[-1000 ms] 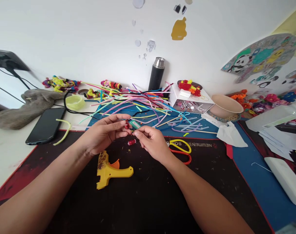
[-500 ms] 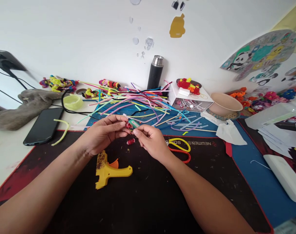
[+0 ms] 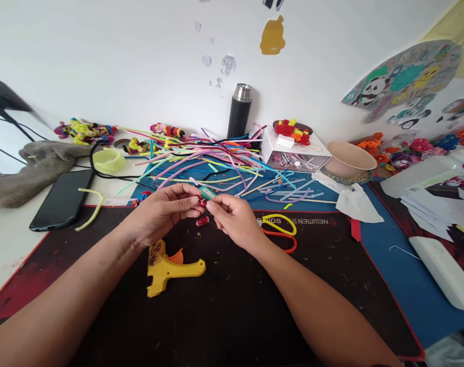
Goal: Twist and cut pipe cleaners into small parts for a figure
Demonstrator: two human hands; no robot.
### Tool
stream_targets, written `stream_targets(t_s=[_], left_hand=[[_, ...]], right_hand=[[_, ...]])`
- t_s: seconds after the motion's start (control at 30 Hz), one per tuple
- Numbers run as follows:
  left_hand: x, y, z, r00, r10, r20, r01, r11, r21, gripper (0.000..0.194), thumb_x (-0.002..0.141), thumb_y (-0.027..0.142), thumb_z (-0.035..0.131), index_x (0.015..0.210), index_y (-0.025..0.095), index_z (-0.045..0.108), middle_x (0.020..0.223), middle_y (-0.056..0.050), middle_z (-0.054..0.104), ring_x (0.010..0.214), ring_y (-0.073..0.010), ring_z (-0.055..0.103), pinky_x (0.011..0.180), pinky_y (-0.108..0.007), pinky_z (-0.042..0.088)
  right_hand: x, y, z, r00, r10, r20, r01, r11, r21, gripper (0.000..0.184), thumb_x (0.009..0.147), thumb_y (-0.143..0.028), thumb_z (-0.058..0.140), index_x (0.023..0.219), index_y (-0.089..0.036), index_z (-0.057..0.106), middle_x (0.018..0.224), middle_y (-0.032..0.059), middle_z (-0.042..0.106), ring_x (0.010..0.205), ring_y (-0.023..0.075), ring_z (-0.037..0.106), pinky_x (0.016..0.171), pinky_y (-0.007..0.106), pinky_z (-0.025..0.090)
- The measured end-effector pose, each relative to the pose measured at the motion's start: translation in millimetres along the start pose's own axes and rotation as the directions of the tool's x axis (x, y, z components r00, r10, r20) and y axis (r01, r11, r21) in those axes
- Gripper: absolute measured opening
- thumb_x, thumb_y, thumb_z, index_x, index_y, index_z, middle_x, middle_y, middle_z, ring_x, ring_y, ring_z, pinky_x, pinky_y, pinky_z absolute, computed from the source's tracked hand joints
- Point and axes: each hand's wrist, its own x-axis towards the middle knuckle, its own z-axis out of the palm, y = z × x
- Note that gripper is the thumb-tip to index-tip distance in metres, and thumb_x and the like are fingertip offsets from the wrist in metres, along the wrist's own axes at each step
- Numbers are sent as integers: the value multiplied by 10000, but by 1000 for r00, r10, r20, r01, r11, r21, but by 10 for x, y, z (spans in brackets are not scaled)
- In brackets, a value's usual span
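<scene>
My left hand (image 3: pixel 161 211) and my right hand (image 3: pixel 235 219) meet over the black desk mat (image 3: pixel 232 306). Both pinch a small red glittery piece (image 3: pixel 202 202) between their fingertips. A second red glittery piece (image 3: pixel 202 221) lies on the mat just below them. A small green object (image 3: pixel 208 192) sits right behind the fingertips. A yellow glue gun (image 3: pixel 166 266) lies on the mat below my left wrist. Yellow and red pipe cleaner loops (image 3: pixel 280 230) lie to the right of my right hand.
A heap of coloured pipe cleaners (image 3: pixel 216 163) spreads behind the hands. A black flask (image 3: pixel 239 112) stands at the wall. A phone (image 3: pixel 61 199) lies at left, a white box (image 3: pixel 297 155) and a beige bowl (image 3: pixel 350 160) at right, with a tissue (image 3: pixel 356 204) and papers (image 3: pixel 434 204).
The two hands have drawn closer together around the red piece. The view has shifted slightly, so everything sits a little lower left.
</scene>
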Motion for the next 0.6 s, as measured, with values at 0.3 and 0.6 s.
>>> stream_targets(t_s=[0.3, 0.6], left_hand=[[1, 14, 19, 997, 67, -39, -65, 997, 48, 332, 696, 249, 1043, 929, 146, 830, 811, -42, 796, 682, -148, 765, 648, -200, 655], [0, -7, 40, 994, 100, 40, -107, 945, 308, 405, 763, 521, 984, 812, 164, 797, 724, -47, 771, 616, -147, 731, 567, -191, 590]], right_hand=[[10, 61, 16, 997, -62, -42, 60, 997, -40, 264, 993, -482, 702, 1010, -220, 735, 702, -26, 648, 575, 127, 562, 570, 273, 432], [-26, 44, 30, 992, -122, -16, 117, 977, -180, 253, 1024, -463, 679, 1071, -232, 770, 778, 8, 717, 660, 161, 613, 628, 296, 435]])
